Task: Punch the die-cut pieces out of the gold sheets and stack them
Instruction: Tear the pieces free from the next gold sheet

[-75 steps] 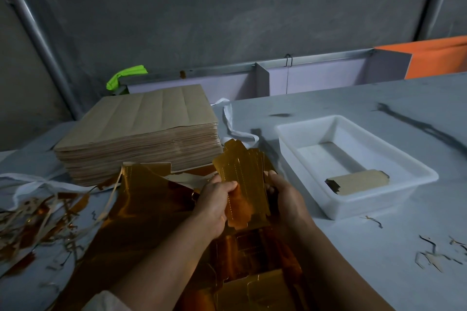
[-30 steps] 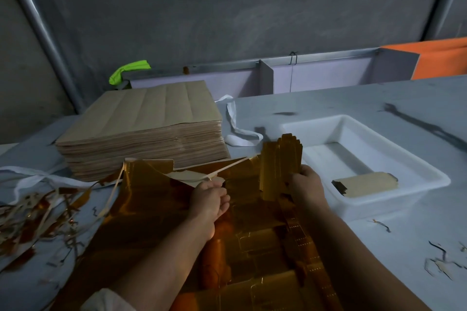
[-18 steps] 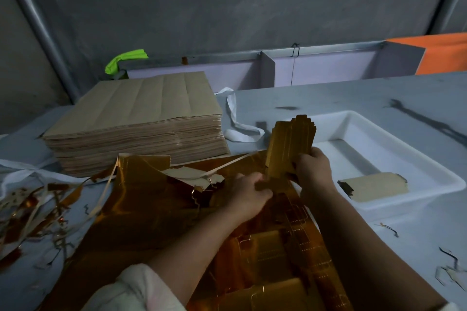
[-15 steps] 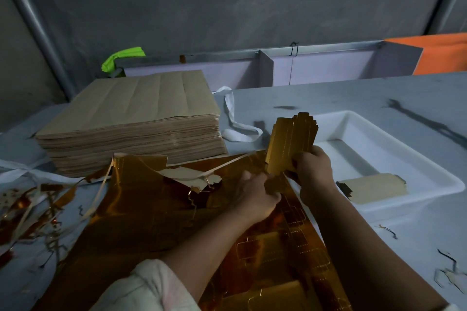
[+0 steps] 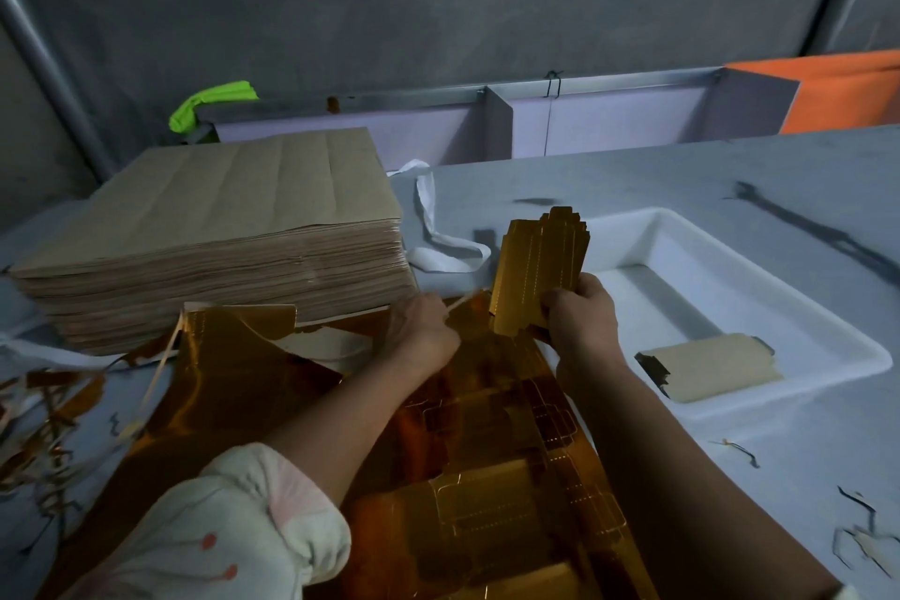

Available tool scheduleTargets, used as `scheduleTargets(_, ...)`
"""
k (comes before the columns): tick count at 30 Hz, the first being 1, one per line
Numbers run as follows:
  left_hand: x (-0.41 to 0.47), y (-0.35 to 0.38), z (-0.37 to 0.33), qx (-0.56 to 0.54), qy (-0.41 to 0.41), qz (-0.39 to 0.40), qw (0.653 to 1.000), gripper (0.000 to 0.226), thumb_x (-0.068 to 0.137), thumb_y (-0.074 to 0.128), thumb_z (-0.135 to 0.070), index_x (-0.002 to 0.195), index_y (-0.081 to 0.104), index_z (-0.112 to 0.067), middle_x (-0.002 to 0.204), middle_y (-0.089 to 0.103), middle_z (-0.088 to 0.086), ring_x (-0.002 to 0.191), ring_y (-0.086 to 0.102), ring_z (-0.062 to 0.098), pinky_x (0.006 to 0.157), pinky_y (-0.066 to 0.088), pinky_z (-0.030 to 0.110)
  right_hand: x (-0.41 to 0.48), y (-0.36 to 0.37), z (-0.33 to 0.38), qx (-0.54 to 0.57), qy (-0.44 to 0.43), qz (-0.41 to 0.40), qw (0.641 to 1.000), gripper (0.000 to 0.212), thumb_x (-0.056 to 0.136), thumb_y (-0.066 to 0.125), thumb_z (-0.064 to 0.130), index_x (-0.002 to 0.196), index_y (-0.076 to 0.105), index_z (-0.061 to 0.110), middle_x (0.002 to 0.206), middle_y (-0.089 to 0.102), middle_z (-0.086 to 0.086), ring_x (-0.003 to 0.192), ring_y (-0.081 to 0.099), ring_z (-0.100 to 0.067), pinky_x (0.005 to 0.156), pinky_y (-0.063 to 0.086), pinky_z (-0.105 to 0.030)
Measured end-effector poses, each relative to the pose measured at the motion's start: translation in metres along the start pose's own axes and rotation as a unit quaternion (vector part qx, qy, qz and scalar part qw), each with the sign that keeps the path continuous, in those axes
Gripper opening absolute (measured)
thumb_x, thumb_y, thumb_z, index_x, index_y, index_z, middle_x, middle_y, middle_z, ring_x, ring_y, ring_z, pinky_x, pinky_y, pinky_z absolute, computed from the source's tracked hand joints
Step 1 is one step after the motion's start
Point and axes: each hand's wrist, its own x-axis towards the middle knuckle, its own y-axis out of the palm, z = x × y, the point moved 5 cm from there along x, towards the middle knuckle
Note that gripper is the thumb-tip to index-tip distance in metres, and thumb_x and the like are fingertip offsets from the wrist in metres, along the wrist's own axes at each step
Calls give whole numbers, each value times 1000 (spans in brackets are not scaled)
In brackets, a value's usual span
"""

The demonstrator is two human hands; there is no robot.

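Head view: the right grip (image 5: 579, 314) is closed around the lower end of a bundle of punched pieces (image 5: 540, 266). Fingers and thumb clamp the bundle so that it stands nearly upright above the far end of the gold sheet (image 5: 487, 463). Holding it on end, I judge, keeps the stepped edges lined up and leaves the sheet below free to work on. It also puts the bundle just beside the white tray (image 5: 803, 387), where a small stack of finished pieces (image 5: 711, 368) lies pale side up in the near corner. That is most likely where the bundle belongs.

The left grip (image 5: 423, 331) sits with the fingers curled under, knuckles up, on the far edge of the same sheet. A thin pale strip of the waste frame (image 5: 467, 300) runs out from it toward the bundle. It appears to pinch that frame, probably to hold it back while pieces come free, though the fingertips are hidden under the hand.

The sheet lies flat on the counter (image 5: 730, 171) and runs toward the person under both forearms. Die-cut outlines are visible in its near half, so more pieces seem left to punch.

The tall pile of brown-backed sheets (image 5: 219, 229) stands just behind the left grip, within easy reach as the supply. Torn gold scrap (image 5: 44, 409) is heaped at the left edge, away from the tray, which keeps waste and good pieces apart. A white strap (image 5: 438, 234) lies loose between the pile and the tray.
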Motion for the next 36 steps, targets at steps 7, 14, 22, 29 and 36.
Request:
scheduleTargets(7,0,-53,44,-292,-38,-189,937,21,90,54,-10,74,63,-20,68,62,2,55,49,14,47,36,23,-1,3,-1,-29,-12,-15,999,25,95,45,5,109,49,26,98,62,2,89,66,-25,76,60,-45)
scheduleTargets(14,-11,-73,59,-494,-66,-178,848,22,87,51,5,79,61,-13,70,57,1,60,50,10,46,39,14,-15,16,-17,-218,22,34,975,21,91,47,3,105,52,17,99,65,-9,91,66,-31,84,58,-49)
scheduleTargets(22,-20,-63,42,-437,30,3,899,49,80,58,9,104,61,-33,117,55,-12,88,68,22,66,53,24,-26,19,-22,-388,-14,56,920,31,96,56,16,126,55,9,113,65,-14,94,62,-25,81,53,-38)
scheduleTargets(29,-25,-71,106,-435,-81,-122,888,35,85,55,8,102,57,-23,103,59,-1,84,64,17,63,50,23,-44,13,4,-335,-124,-38,933,40,97,54,20,136,52,12,134,56,-12,117,56,-29,94,47,-40)
scheduleTargets(36,-35,-55,145,-345,-175,-75,919,30,87,58,0,109,55,-21,98,57,2,88,57,17,70,48,30,-84,63,5,-277,-145,119,943,19,100,51,15,117,60,20,106,64,0,83,62,-12,66,51,-25)
